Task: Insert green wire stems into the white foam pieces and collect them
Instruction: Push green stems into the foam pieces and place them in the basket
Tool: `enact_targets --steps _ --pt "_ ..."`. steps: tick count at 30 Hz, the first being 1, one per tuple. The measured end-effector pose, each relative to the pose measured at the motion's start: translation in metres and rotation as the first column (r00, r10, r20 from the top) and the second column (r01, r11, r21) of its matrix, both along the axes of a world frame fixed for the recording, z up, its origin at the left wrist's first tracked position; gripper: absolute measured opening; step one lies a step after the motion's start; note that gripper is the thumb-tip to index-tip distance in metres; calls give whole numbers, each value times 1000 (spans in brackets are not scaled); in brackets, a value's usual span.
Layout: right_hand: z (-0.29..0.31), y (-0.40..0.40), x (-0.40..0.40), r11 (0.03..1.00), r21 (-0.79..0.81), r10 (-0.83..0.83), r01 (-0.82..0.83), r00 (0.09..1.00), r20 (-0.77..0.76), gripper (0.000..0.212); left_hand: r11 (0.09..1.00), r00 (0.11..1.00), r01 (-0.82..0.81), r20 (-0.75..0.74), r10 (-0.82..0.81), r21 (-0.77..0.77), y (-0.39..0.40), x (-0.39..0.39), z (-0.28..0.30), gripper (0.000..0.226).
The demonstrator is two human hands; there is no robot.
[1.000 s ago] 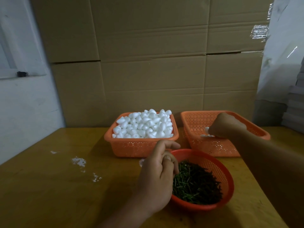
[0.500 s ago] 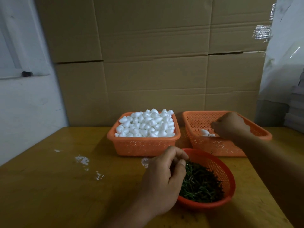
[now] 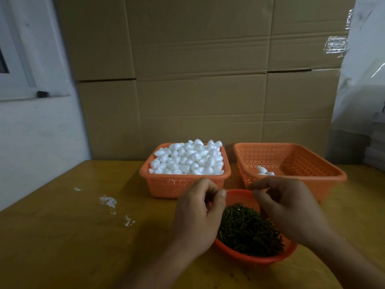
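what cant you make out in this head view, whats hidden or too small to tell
- Whether the left hand pinches a green wire stem: its curled fingers hide the grip.
- Same for the right hand: nothing discernible between its fingertips.
- Stems in the few white foam pieces in the right orange perforated plastic basket: too small, partly behind its front wall.

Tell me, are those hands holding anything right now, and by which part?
It cannot be told for sure. The left hand and right hand both have fingers curled as if pinching above the bowl of green stems, but nothing shows plainly between them.
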State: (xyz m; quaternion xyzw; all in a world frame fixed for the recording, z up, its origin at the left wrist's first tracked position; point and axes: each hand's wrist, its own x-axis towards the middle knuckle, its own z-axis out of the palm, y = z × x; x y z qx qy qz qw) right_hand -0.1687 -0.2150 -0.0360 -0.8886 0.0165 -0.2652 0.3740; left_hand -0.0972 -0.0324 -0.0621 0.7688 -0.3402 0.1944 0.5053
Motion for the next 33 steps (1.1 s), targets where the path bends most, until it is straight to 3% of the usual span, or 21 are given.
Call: enact_targets --steps 5,7,10,13,18,20,22,24,29,33 --pt "-5 0 -8 956 -205 178 -209 971 -160 12 986 986 -166 -7 166 17 9 37 18 13" --pt "-5 0 -8 935 -254 208 -248 962 -175 10 953 963 -270 27 268 139 13 64 25 19" --pt "-6 -1 -7 919 -306 202 -247 964 -173 12 820 901 -415 57 429 394 22 110 38 37" --pt "-7 -4 -7 919 -334 170 -210 974 -147 14 720 880 -419 54 471 553 27 145 49 38" --pt "-11 -9 -5 930 -330 120 -163 982 -145 13 591 891 -362 80 448 721 24 172 57 21" --pt "-12 -11 -5 935 -321 111 -148 985 -131 14 553 890 -322 47 454 769 20 179 60 33" --pt "-14 -12 -5 939 -317 101 -134 988 -117 14 551 889 -264 -22 458 792 17 182 62 61" --pt "-15 -12 -4 940 -318 94 -125 989 -112 14 582 885 -219 -91 456 783 14 185 62 75" --pt "-16 -12 -2 940 -308 115 -146 986 -118 13 563 845 -264 -94 526 783 10 181 66 58" --pt "-17 -13 -2 947 -292 107 -134 989 -106 12 620 847 -241 -150 509 747 8 178 64 72"
